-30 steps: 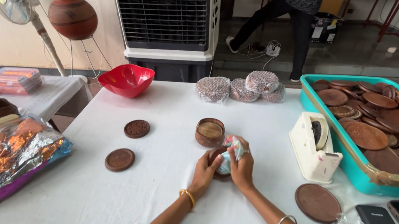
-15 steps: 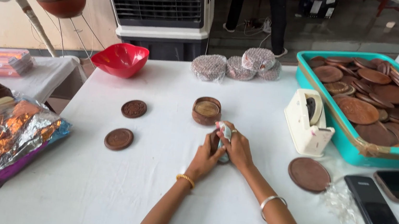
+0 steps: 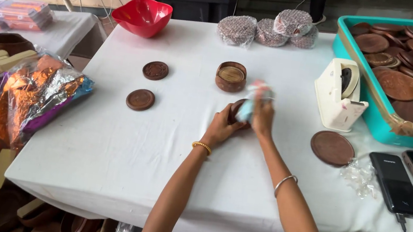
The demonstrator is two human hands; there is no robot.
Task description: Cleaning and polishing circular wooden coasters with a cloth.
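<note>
My left hand (image 3: 224, 127) is clamped round a brown wooden disc (image 3: 234, 110) w/ its edge up, near the middle of the white surface (image 3: 105, 139). My right hand (image 3: 263, 113) pinches a pale cloth (image 3: 254, 98) vs. its face; blurred. Best to keep the disc steady & wipe w/ even pressure, I'd judge. Beyond: round wooden box (image 3: 231, 76), two small discs (image 3: 155, 70) left, tape dispenser (image 3: 338, 95) right, teal tray (image 3: 367, 96) of discs further off.

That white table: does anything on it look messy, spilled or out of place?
Nothing is spilled. The only oddity is a crumpled scrap of clear wrap lying loose on the white table between the large brown disc and the black phone.
</note>
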